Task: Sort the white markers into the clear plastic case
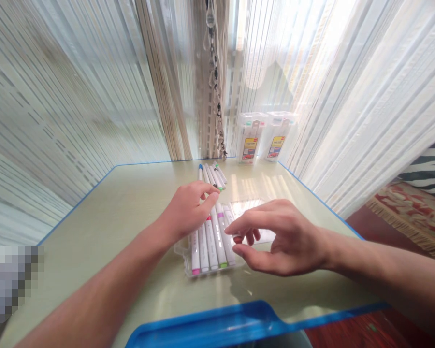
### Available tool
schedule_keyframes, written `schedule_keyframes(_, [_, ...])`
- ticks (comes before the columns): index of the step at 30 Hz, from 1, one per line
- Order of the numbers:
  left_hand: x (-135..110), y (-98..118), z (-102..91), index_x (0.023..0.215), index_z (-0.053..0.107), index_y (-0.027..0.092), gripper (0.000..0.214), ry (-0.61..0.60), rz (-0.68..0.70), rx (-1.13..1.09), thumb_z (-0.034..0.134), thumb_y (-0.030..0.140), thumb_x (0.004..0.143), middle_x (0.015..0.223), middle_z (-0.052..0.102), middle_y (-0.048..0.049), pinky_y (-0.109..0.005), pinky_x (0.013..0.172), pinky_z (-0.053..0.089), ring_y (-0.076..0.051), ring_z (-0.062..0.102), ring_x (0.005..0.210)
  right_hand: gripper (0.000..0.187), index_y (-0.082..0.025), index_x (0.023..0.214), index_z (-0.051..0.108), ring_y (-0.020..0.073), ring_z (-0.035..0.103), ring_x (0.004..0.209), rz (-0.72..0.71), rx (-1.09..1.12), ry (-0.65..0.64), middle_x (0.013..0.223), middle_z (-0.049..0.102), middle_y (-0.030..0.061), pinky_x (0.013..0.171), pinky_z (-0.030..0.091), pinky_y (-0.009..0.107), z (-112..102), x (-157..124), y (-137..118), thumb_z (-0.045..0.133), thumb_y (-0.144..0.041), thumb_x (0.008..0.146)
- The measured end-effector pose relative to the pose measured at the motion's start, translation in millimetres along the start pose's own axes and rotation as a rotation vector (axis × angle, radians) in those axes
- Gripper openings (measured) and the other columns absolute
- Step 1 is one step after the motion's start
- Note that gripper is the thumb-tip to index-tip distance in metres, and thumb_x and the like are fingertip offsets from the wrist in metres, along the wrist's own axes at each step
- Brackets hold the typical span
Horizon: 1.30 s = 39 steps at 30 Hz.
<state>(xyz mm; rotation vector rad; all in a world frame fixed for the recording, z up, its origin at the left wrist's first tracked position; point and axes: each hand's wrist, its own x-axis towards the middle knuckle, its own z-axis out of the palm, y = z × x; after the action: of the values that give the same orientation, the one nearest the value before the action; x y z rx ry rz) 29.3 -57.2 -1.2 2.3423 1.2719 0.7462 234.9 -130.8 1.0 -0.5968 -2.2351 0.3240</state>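
A clear plastic case (187, 268) lies on the table, holding a row of white markers (210, 246) with pink, green, purple and red coloured parts. My left hand (192, 208) reaches over the far ends of this row. Its thumb and index fingertip come close together; whatever is between them is hidden. To the right of the row is my right hand (279, 237), fingers curled around a marker with a dark red end (238, 239), most of which is hidden. Beyond my left hand lie several more white markers (207, 173) with blue, black and green ends.
A clear flat plastic piece (244, 207) lies partly under my right hand. Two clear labelled packages (249, 145) stand at the table's back right, before string curtains (123, 72). A blue tray-like edge (210, 321) borders the near side of the table (112, 208).
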Motion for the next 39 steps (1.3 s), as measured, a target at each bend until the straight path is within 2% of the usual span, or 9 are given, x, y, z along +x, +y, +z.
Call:
schedule_keyframes(6, [0.1,-3.6,3.6,0.103,0.079,0.016,0.031,-0.075,0.140,0.017,0.050,0.025,0.094,0.111,0.074,-0.0087,-0.039,0.104,0.046,-0.024,0.065,0.110,0.014,-0.011,0.094,0.072,0.0116,0.060,0.055,0.024,0.011,-0.196,0.068,0.070,0.0014,0.054,0.046,0.023,-1.1,-0.6,1.0,0.072,-0.019,0.082])
schedule_keyframes(11, [-2.9,-8.2,7.3,0.108,0.079,0.018,0.035,-0.126,0.219,0.071,0.047,0.024,0.095,0.119,0.070,-0.0102,-0.042,0.108,0.044,-0.025,0.060,0.117,0.011,-0.013,0.092,0.071,0.0134,0.062,0.063,0.037,-0.025,-0.307,0.074,0.070,0.0026,0.061,0.046,0.025,-2.0,-0.1,1.8,0.070,-0.022,0.084])
schedule_keyframes(16, [-4.4,-8.6,8.9,0.111,0.078,0.017,0.037,-0.149,0.245,0.121,0.045,0.022,0.096,0.122,0.067,-0.0121,-0.043,0.110,0.043,-0.026,0.057,0.122,0.012,-0.014,0.092,0.072,0.0138,0.061,0.063,0.048,-0.073,-0.382,0.076,0.069,0.0033,0.060,0.044,0.026,-2.5,-0.2,4.2,0.069,-0.023,0.085])
schedule_keyframes(25, [-3.9,-9.4,10.8,0.112,0.076,0.016,0.035,-0.149,0.251,0.131,0.046,0.021,0.096,0.123,0.066,-0.0133,-0.044,0.110,0.043,-0.028,0.057,0.121,0.013,-0.017,0.092,0.076,0.0143,0.060,0.064,0.069,-0.125,-0.429,0.079,0.069,0.0046,0.061,0.044,0.026,-12.2,2.3,3.1,0.068,-0.024,0.085])
schedule_keyframes(33, [-3.5,-9.1,10.6,0.114,0.075,0.016,0.035,-0.144,0.247,0.111,0.045,0.024,0.097,0.122,0.065,-0.0128,-0.044,0.109,0.043,-0.027,0.057,0.118,0.011,-0.018,0.087,0.078,0.0147,0.062,0.065,0.068,-0.143,-0.439,0.078,0.070,0.0034,0.061,0.044,0.027,-12.4,-0.4,7.8,0.069,-0.024,0.085])
schedule_keyframes(39, [-3.6,-8.9,11.0,0.113,0.075,0.014,0.035,-0.146,0.221,0.096,0.045,0.024,0.097,0.121,0.066,-0.0134,-0.044,0.109,0.043,-0.027,0.058,0.117,0.015,-0.020,0.087,0.080,0.0148,0.066,0.068,0.052,-0.195,-0.464,0.085,0.073,0.0045,0.064,0.046,0.028,-12.6,-1.4,8.5,0.068,-0.028,0.090])
